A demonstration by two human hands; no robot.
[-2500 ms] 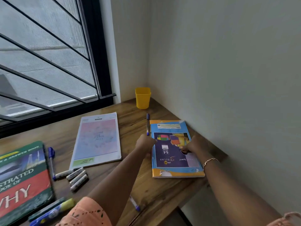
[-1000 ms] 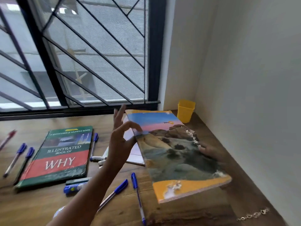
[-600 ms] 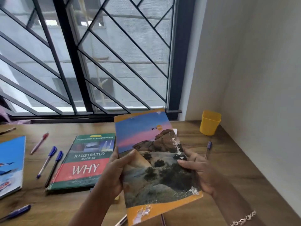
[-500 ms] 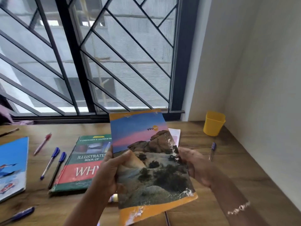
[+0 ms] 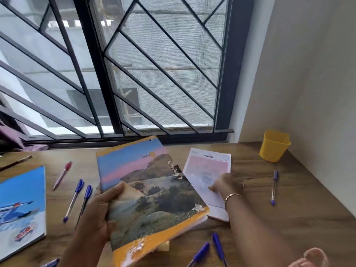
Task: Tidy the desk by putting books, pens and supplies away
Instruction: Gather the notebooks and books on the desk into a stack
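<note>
My left hand [image 5: 100, 214] grips the left edge of a worn notebook [image 5: 152, 193] with a landscape cover and an orange border, held tilted above the wooden desk [image 5: 308, 218]. My right hand [image 5: 225, 185] has its fingers spread and rests on a pink-covered notebook [image 5: 209, 166] that lies flat on the desk. A yellow pen cup [image 5: 274, 145] stands upright in the back right corner. Blue pens [image 5: 74, 199] lie left of the held notebook, one blue pen [image 5: 274, 186] lies at the right, and two more [image 5: 215, 249] lie near the front.
A blue-covered book [image 5: 21, 205] lies at the left edge. A red pen [image 5: 62, 175] lies behind the blue pens. The barred window [image 5: 134, 74] runs along the back and a white wall [image 5: 317, 83] closes the right side. Purple cloth [image 5: 11, 135] sits at far left.
My right hand let go of the landscape notebook and moved right onto the pink notebook. My left hand alone holds the landscape notebook, which now covers the green WHY book.
</note>
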